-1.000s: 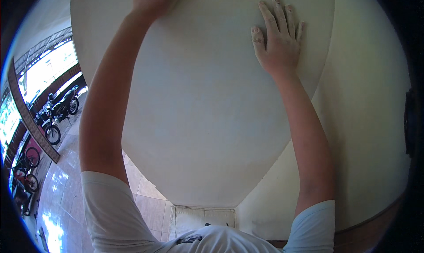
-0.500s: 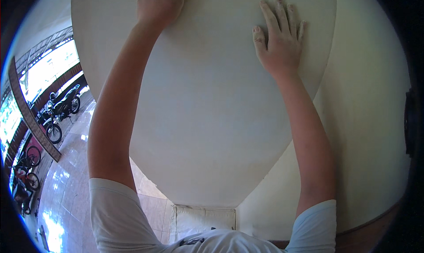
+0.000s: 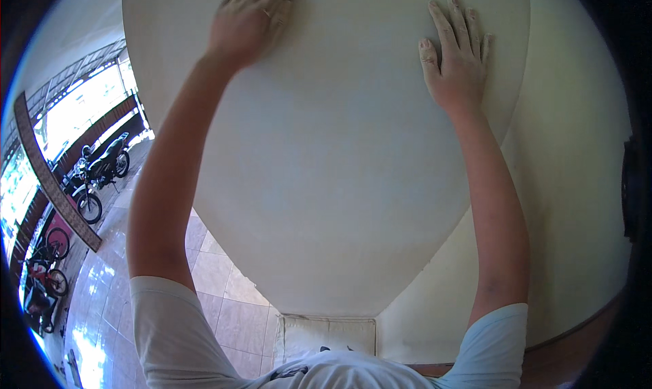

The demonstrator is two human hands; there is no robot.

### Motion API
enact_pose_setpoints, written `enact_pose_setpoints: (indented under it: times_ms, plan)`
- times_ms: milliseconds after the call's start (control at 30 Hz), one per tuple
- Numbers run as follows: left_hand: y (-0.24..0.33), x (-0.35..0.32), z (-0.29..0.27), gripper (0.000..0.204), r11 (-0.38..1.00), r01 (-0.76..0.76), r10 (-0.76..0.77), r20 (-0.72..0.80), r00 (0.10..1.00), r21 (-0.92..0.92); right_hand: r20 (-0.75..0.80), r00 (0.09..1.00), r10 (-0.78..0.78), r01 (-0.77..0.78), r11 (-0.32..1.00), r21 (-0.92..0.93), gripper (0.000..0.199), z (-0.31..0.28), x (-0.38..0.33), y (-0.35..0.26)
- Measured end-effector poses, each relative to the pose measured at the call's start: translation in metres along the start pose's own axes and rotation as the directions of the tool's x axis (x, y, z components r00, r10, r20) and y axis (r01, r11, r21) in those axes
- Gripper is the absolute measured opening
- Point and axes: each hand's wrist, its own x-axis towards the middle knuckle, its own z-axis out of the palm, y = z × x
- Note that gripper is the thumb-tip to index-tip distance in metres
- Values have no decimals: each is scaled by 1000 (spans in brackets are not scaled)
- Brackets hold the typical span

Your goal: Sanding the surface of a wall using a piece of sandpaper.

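Observation:
A broad off-white wall panel (image 3: pixel 333 151) fills the middle of the view, with both my arms stretched up against it. Near the top edge, my left hand (image 3: pixel 255 19) lies on the panel, its fingers extended and partly cut off by the frame. What lies under its palm, if anything, is hidden. My right hand (image 3: pixel 460 63) rests flat near the panel's right edge, fingers spread and nothing in them. Pale dust or powder coats the fingers of both hands.
A cream side wall (image 3: pixel 577 185) stands close on my right. Below the panel lies a whitish cushion-like block (image 3: pixel 329 336). Glossy tiled floor (image 3: pixel 224 287) stretches left, toward a parked motorcycle (image 3: pixel 102 171), more two-wheelers (image 3: pixel 47 273) and a curved patterned pillar (image 3: pixel 54 178).
My left hand has slid slightly down, so more of its fingers shows. The whole scene, with my right hand, has shifted a little rightward in view. My right hand stays flat.

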Motion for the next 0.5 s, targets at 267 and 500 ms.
enact_pose_setpoints:
  times_ms: [267,500]
  plan:
    - [-25,-7,52,55,699,-563,257,-578,774,-442,-20,1000,7,-7,1000,16,52,-1,3,-3]
    - [-31,7,17,52,976,160,-200,-313,928,-151,-8,1000,2,-2,1000,-15,52,0,4,-2]
